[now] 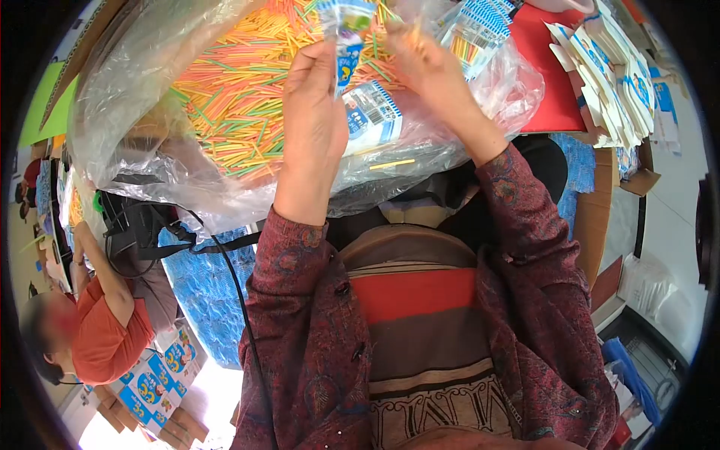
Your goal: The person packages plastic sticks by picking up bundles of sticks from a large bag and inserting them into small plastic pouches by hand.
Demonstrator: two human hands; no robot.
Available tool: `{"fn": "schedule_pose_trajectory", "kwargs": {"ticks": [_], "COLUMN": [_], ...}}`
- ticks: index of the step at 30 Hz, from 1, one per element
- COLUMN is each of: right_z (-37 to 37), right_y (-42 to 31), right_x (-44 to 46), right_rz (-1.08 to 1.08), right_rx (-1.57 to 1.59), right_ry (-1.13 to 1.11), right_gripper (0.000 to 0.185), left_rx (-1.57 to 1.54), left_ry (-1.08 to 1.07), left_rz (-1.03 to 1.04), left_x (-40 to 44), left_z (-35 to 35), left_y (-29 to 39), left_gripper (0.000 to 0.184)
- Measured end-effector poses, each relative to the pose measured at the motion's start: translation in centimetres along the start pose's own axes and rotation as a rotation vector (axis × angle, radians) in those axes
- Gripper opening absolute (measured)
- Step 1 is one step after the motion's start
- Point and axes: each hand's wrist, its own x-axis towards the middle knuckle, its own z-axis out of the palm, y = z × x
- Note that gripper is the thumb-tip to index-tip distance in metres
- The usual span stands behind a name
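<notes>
My left hand [316,105] is closed on the edge of a small blue-and-white printed packet [349,56], held upright over a heap of thin coloured sticks [232,94] in yellow, pink, orange and green. My right hand [439,75] is just right of that packet, above the heap. Its fingers are curled but smeared by motion, so whether sticks are in them is unclear. Below the hands lies another blue-and-white packet [373,114]. Further right, filled packets [478,34] show sticks through a clear window.
A large clear plastic bag [120,97] spreads under and around the sticks. Flat printed cartons [611,75] are stacked on a red surface [536,64] at right. A black cable [240,292] hangs at my left. Another person in an orange top [116,326] sits at lower left.
</notes>
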Motion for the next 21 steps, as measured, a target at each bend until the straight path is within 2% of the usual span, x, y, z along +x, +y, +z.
{"fn": "schedule_pose_trajectory", "kwargs": {"ticks": [1,6,9,10,12,14,18,21], "right_z": [-0.3,-1.1,-2.6,-2.8,-3.1,-2.9,-2.0,-1.6], "right_y": [0.4,0.7,-4.2,-5.3,-7.4,-9.0,-10.7,-10.9], "right_x": [-0.4,-1.6,-0.7,-0.6,-0.4,-0.6,-1.0,-0.9], "right_rz": [0.004,-0.007,-0.034,-0.031,-0.003,0.01,-0.002,0.042], "right_rx": [-0.304,-0.174,-0.109,-0.109,0.389,0.639,0.878,0.886], "right_ry": [-0.03,-0.024,0.219,0.22,0.317,0.367,0.274,0.295], "right_gripper": [0.024,0.023,0.025,0.025,0.024,0.024,0.024,0.024], "left_rx": [0.078,0.207,0.259,0.284,0.269,0.239,0.205,0.184], "left_ry": [-0.007,-0.074,-0.045,-0.031,-0.038,-0.051,-0.037,-0.038], "left_rz": [0.044,0.072,0.057,0.05,0.05,0.052,0.008,-0.006], "left_x": [-0.1,-1.2,-2.1,-2.3,-2.4,-2.6,-2.9,-2.9], "left_z": [-0.2,-1.4,-1.3,-1.2,-1.1,-0.9,-0.6,-0.9], "left_y": [0.0,-0.1,-0.1,-0.2,-0.7,-1.3,-1.9,-2.0], "left_gripper": [0.009,0.011,0.01,0.01,0.01,0.011,0.012,0.013]}}
